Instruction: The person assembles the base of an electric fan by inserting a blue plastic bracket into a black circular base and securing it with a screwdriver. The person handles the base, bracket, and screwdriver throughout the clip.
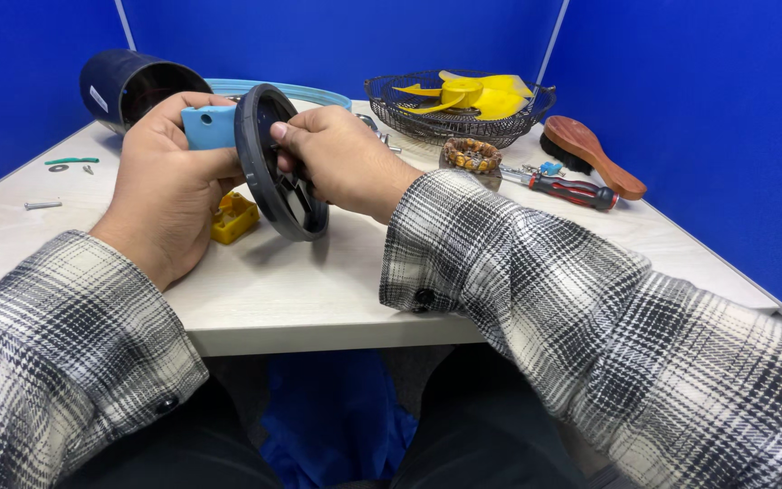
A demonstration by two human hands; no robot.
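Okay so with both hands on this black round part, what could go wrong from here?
1. The black round part is held on edge above the table; if the left hand or right hand slips, it may drop onto the yellow piece below.
2. The right forearm lies close to the screwdriver and bead bracelet; a sweep could knock them.
3. Small screws lie loose and could roll off.

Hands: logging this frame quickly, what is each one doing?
Left hand: closed on the blue part.
Right hand: closed on the black ring.
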